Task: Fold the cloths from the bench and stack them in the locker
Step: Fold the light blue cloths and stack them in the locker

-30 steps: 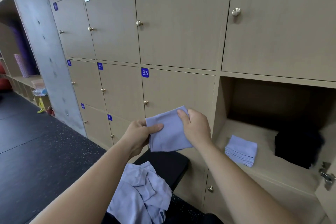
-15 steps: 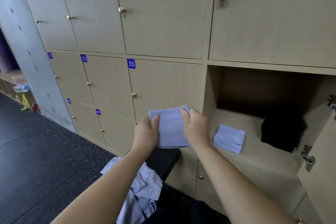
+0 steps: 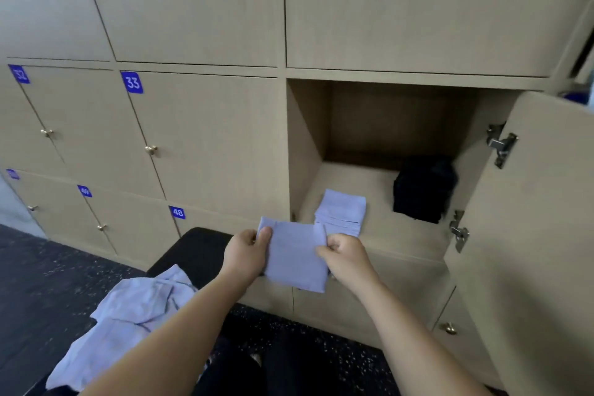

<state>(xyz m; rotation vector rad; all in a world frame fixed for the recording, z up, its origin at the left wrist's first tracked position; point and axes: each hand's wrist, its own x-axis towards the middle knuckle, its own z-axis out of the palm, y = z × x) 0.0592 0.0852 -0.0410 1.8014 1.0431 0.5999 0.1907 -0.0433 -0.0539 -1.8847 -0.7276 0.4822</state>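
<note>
A folded lilac cloth [image 3: 294,255] hangs between my two hands just in front of the open locker [image 3: 308,138]. My left hand [image 3: 246,255] pinches its left edge with thumb on top. My right hand [image 3: 345,255] grips its right edge with curled fingers. Inside the locker, near its front left, lies a stack of folded lilac cloths [image 3: 342,212]. A heap of unfolded lilac cloths [image 3: 128,321] lies on the black bench [image 3: 193,254] at lower left.
A black bundle [image 3: 424,188] sits at the locker's right side. The locker door [image 3: 530,235] stands swung open on the right, hinges showing. Closed numbered lockers [image 3: 205,135] fill the wall to the left and above. Dark speckled floor [image 3: 38,270] lies below.
The view has tilted down and turned right toward the open locker. Both hands have carried the folded cloth lower and nearer the locker's front edge.
</note>
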